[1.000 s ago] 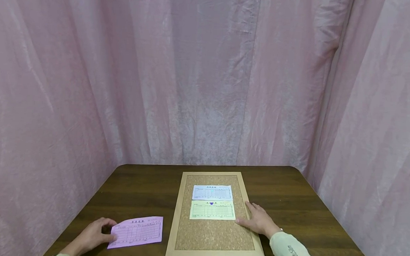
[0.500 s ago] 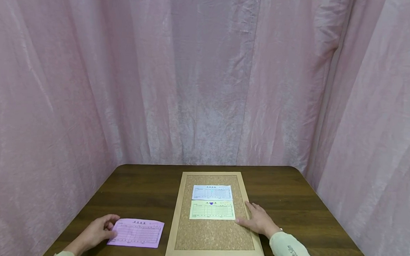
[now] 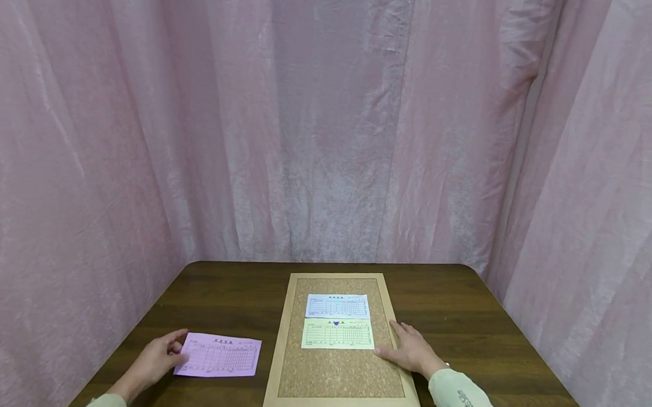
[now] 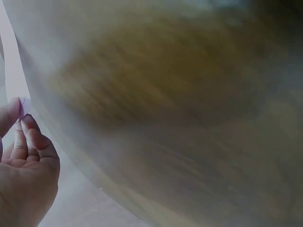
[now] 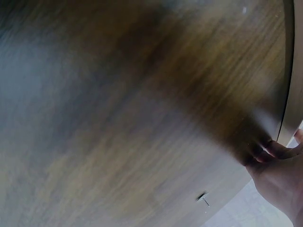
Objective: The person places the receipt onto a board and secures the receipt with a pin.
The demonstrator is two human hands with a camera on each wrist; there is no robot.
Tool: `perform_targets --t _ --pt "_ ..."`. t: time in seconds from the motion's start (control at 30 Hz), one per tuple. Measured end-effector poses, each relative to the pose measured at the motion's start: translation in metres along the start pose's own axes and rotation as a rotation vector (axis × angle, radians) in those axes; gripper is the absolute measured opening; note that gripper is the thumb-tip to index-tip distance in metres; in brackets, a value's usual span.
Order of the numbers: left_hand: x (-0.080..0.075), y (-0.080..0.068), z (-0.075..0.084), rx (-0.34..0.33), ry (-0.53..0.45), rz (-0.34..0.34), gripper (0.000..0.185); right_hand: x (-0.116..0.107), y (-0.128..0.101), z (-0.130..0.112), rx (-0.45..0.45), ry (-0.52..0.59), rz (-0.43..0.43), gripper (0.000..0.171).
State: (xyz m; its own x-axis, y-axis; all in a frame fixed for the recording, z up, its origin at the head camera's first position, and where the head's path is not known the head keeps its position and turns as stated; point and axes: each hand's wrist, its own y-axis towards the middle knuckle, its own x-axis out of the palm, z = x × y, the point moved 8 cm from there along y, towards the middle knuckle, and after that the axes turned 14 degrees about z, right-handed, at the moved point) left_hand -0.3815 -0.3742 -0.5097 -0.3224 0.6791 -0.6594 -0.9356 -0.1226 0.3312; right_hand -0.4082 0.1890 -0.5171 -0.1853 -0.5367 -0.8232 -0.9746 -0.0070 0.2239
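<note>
A purple printed slip (image 3: pixel 220 356) lies flat on the dark wooden table (image 3: pixel 462 328), left of the cork board (image 3: pixel 337 374). My left hand (image 3: pixel 161 354) pinches its left edge; the left wrist view shows the fingers (image 4: pixel 26 142) closed on a purple corner (image 4: pixel 21 105). My right hand (image 3: pixel 409 349) rests flat with straight fingers on the board's right frame. A white-blue slip (image 3: pixel 337 306) and a green slip (image 3: pixel 337 334) sit on the cork, with a purple pin (image 3: pixel 336 323) at the green slip's top.
Pink curtains (image 3: pixel 329 126) close in the table on three sides. In the blurred right wrist view a small pin (image 5: pixel 203 198) lies on the wood near my right hand (image 5: pixel 279 177), beside the board's frame (image 5: pixel 289 71).
My left hand has slid the purple slip away from me along the table and straightened it. The right hand and the board have not moved.
</note>
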Motion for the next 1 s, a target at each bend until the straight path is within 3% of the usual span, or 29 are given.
perform_targets --t 0.13,0.53,0.73,1.0 --pt "0.001 0.005 0.003 -0.005 0.000 0.008 0.068 0.000 0.000 0.000 0.002 -0.001 0.001 0.095" --pt "0.004 0.013 0.018 0.015 -0.012 0.070 0.039 0.001 0.000 0.002 0.008 0.005 -0.005 0.096" --pt "0.005 0.015 0.023 0.008 -0.007 0.092 0.036 0.002 0.001 0.003 0.003 -0.002 -0.004 0.097" --pt "0.006 0.022 0.033 -0.013 -0.071 0.147 0.034 0.001 0.000 0.001 -0.009 0.005 0.002 0.095"
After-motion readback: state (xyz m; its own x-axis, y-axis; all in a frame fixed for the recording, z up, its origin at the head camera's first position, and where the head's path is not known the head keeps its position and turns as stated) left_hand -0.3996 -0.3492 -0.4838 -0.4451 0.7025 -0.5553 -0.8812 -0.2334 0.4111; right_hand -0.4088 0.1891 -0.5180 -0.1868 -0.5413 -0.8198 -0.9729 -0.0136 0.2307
